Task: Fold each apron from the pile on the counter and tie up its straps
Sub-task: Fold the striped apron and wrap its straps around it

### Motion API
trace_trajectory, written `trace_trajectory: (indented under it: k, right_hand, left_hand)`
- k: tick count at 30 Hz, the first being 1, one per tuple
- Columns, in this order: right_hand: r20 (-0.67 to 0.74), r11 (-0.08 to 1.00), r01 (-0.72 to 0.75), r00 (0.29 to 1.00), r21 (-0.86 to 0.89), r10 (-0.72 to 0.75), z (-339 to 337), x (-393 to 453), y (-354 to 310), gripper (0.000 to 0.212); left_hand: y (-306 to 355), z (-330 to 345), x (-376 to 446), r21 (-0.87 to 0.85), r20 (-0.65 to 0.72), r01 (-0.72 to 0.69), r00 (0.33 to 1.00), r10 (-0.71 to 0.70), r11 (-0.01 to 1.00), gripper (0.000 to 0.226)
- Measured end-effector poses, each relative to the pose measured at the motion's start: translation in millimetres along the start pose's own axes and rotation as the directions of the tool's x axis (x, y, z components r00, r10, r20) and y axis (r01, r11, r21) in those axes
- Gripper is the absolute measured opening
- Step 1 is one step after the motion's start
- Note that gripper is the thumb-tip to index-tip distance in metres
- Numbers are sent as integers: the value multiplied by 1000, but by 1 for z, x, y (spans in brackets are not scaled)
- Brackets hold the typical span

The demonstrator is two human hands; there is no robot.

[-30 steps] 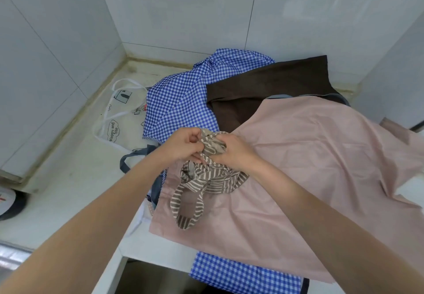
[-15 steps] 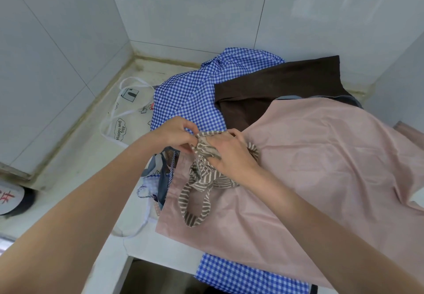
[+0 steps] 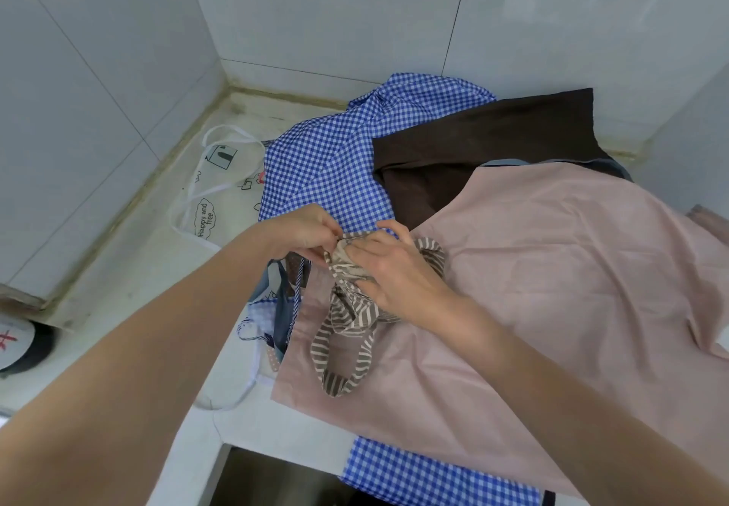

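A pink apron lies spread over the pile on the counter. Its brown-and-white striped straps are bunched at its left edge, with one loop hanging toward me. My left hand pinches the top of the strap bundle. My right hand grips the same bundle from the right, fingers curled over it. Under the pink apron lie a blue gingham apron and a dark brown apron.
A white printed apron with white straps lies at the left on the counter. Tiled walls close the corner behind. A round dark-rimmed object sits at far left. A dark opening shows below the counter's front edge.
Both hands have shifted slightly up and left with the strap bundle. The right hand now covers more of the bundle, and the hanging loop has lengthened.
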State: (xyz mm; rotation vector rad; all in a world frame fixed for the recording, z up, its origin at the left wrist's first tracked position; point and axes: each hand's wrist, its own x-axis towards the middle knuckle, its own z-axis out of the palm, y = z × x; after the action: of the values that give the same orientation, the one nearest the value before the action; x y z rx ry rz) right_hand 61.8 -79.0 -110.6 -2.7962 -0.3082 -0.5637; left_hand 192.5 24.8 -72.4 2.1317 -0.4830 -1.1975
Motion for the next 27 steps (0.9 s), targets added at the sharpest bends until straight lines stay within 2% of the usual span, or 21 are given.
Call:
trace_trajectory:
  k: [6, 8, 10, 11, 13, 15, 17, 19, 21, 23, 25, 27]
  right_hand:
    - [-50, 999, -15, 999, -39, 13, 10, -9, 4, 41]
    - [-54, 996, -82, 995, 25, 83, 11, -10, 6, 36]
    - [-16, 964, -223, 974, 145, 228, 5, -8, 13, 37]
    - [18, 928, -306, 951, 210, 310, 1, -6, 19, 37]
    - [77, 829, -447, 890, 336, 449, -5, -3, 30, 35]
    - [123, 715, -527, 835, 459, 536, -7, -1, 36, 35]
    - [160, 630, -566, 798, 531, 582, -7, 0, 40, 36]
    - [180, 592, -595, 772, 543, 610, -8, 1, 44, 33]
    - [180, 585, -619, 752, 524, 634, -9, 4, 47, 29]
    - [136, 612, -630, 741, 477, 658, -6, 8, 46, 24]
    - [64, 640, -644, 724, 420, 687, 0, 13, 43, 18]
    - [11, 611, -682, 671, 402, 742, 3, 17, 39, 16]
  left_hand:
    - [-29, 17, 12, -338, -45, 51, 997, -70, 940, 27]
    - [-43, 28, 13, -545, -34, 30, 998, -57, 838, 26]
    - [-48, 40, 17, -684, -44, -12, 999, -25, 730, 19]
    - [-48, 45, 19, -687, -74, -42, 997, -12, 725, 14]
    - [-45, 51, 23, -570, -165, -95, 986, 0, 816, 7]
    - [-38, 56, 19, -409, -233, -95, 973, -3, 907, 12]
    - [-30, 61, 14, -319, -256, -66, 967, -19, 945, 18]
    - [-22, 65, 8, -359, -210, 33, 971, -115, 933, 18]
    - [-13, 63, 1, -460, -41, 168, 977, -210, 872, 24]
    - [-7, 61, -2, -491, 94, 247, 968, -231, 836, 33]
    - [-2, 66, -3, -540, 96, 232, 972, -215, 809, 25]
    - [2, 77, -1, -584, -26, 158, 977, -213, 796, 16]
